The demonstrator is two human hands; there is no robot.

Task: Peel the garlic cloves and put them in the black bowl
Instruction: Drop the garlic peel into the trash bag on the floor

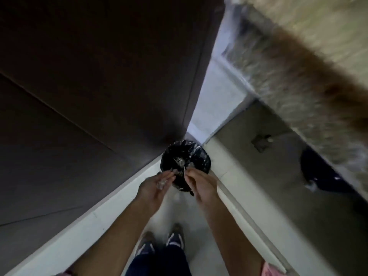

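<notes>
Person stands over a bin lined with a black bag (186,162), on the floor in a corner. Left hand (157,186) is palm-up, fingers extended and relaxed, pale papery bits (garlic skin, likely) lying on the palm. Right hand (201,183) has fingers curled, pinching a thin pale scrap over the bin. More pale scraps sit inside the bag. No garlic cloves or black bowl identifiable; frame is blurred.

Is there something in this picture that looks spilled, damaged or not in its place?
Nothing looks spilled or damaged. Both hands, left hand and right hand, are over a black-lined bin on the floor; pale bits that may be garlic skins stick to the left palm and lie inside.
</notes>
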